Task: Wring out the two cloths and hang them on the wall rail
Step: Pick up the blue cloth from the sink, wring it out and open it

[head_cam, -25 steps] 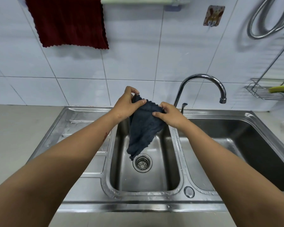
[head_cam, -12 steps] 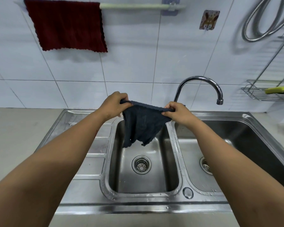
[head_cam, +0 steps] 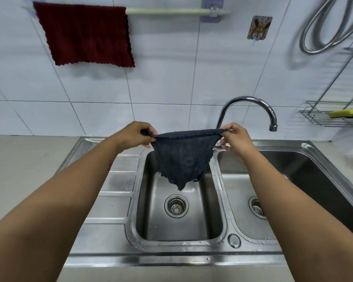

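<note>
A dark blue cloth (head_cam: pixel 182 157) hangs spread out above the small left sink basin (head_cam: pixel 210 226). My left hand (head_cam: pixel 134 135) pinches its upper left corner and my right hand (head_cam: pixel 233 138) pinches its upper right corner, so the top edge is stretched level between them. A dark red cloth (head_cam: pixel 86 34) is draped over the left end of the pale wall rail (head_cam: pixel 171 11), high on the tiled wall. The right part of the rail is bare.
A curved chrome tap (head_cam: pixel 251 107) rises just behind my right hand. A larger basin (head_cam: pixel 306 169) lies to the right. A wire rack (head_cam: pixel 322 117) with a yellow sponge (head_cam: pixel 346 113) and a coiled metal hose (head_cam: pixel 324 27) hang at the far right. A hook (head_cam: pixel 258 27) sits right of the rail.
My hands have moved apart and slightly up, pulling the bunched blue cloth open into a flat spread. My head has tilted up, showing more of the rail.
</note>
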Tool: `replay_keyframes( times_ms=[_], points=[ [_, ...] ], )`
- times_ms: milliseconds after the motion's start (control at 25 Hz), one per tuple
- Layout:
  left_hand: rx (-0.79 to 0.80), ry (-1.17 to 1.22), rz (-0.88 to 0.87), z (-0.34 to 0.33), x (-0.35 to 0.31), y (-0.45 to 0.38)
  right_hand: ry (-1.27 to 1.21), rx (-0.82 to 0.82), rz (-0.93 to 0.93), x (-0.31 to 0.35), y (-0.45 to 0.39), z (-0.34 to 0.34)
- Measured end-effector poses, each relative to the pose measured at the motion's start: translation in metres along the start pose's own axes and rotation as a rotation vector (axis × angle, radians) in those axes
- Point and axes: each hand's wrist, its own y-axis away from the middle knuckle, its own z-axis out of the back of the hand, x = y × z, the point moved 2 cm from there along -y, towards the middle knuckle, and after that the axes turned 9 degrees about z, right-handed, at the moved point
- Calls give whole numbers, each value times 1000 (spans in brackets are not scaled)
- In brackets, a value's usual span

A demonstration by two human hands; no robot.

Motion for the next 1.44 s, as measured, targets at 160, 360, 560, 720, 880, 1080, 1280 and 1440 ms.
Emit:
replay_keyframes(
  times_ms=[160, 360, 560, 720, 880, 1080, 1280, 1440],
  points=[
    [-223, 12, 47, 2, 3, 0, -5, -56, -19, -5, 1, 9],
    [-333, 212, 19, 8, -10, 3, 27, -78, 59, 13, 4, 8],
    [-747, -2, -304, 19, -43, 17, 293, -543, 494, 48, 13, 7],
    [-605, -506, -122, 6, -26, 14, 576, -329, 160, 23, 19, 1],
    [-583, -448, -34, 10, -31, 11, 619, -244, 221, 28, 19, -5],
    [-725, -339, -58, 10, -35, 21, 491, -326, 278, 34, 17, -5],
    [-728, -451, -2, 8, -25, 20, 488, -281, 260, 25, 12, -3],
    [-713, -350, 91, 19, -26, 10, 482, -306, 203, 29, 7, -2]
  ],
)
